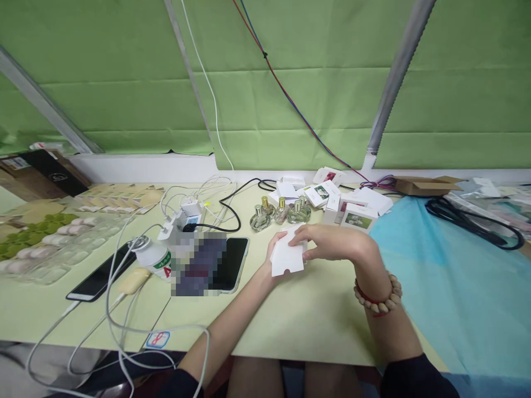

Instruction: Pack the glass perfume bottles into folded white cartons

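One white carton, a notch cut in its near edge, is held just above the bench in two hands. The left hand grips its left side, some fingers hidden behind it; the right hand has its fingers bent over the top and right side, pinching it. One beaded bracelet and a red cord circle the right wrist.

Just beyond stand at least five glass bottles with gold or greenish caps; overlap prevents an exact count. Behind and right of them, four white boxes show flower pictures, among further white pieces too overlapped to count.

To the left are two phones, one partly blurred out, one white bottle lying tilted, one yellow case and one power strip. To the right lie one blue sheet, one coiled black cable and one open cardboard box.
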`<state>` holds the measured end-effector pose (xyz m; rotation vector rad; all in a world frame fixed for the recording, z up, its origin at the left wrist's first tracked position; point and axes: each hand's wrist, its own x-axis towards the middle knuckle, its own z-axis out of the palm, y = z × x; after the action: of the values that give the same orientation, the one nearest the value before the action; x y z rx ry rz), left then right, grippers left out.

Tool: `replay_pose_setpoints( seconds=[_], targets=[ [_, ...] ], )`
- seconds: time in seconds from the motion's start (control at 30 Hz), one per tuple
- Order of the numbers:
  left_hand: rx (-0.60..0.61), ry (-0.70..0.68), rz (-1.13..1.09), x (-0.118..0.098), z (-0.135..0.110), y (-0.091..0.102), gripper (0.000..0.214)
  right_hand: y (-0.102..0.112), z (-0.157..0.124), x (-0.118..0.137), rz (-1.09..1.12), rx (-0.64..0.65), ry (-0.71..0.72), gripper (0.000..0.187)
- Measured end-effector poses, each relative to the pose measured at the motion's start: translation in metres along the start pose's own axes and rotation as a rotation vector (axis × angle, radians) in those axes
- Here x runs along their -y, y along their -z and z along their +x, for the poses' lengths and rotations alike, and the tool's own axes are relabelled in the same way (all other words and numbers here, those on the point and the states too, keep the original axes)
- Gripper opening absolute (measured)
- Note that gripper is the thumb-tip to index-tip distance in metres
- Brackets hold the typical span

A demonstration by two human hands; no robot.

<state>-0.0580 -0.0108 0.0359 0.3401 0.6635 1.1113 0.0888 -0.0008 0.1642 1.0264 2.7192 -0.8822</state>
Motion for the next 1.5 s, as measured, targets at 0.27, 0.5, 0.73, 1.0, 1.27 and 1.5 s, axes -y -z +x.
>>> replay_pose_setpoints(
  seconds=[0.27, 0.5, 0.73, 1.0, 1.27, 1.5],
  targets=[
    [0.027, 0.008, 0.014, -0.001, 0.003, 0.004, 0.031, 0.004, -0.004, -0.005, -0.051, -0.004, -0.004, 0.077],
    [-0.107, -0.020, 0.000, 0.003, 0.000, -0.001, 0.038, 0.008, -0.007, -0.021, 0.001, -0.002, -0.030, 0.091],
    [-0.147, -0.154, 0.059, 0.013, -0.003, -0.008, 0.031, 0.006, 0.000, -0.006, -0.061, 0.009, -0.223, 0.079],
    [-0.082, -0.127, 0.019, 0.009, -0.011, -0.014, 0.032, 0.002, 0.017, -0.005, -0.044, 0.039, -0.237, 0.072],
    [-0.039, -0.088, 0.084, 0.013, -0.010, -0.011, 0.034, 0.002, 0.017, -0.010, 0.016, 0.015, -0.284, 0.048],
    [0.000, -0.015, 0.105, 0.015, -0.010, -0.009, 0.032, 0.005, 0.015, -0.012, -0.061, 0.025, -0.338, 0.035]
  ],
)
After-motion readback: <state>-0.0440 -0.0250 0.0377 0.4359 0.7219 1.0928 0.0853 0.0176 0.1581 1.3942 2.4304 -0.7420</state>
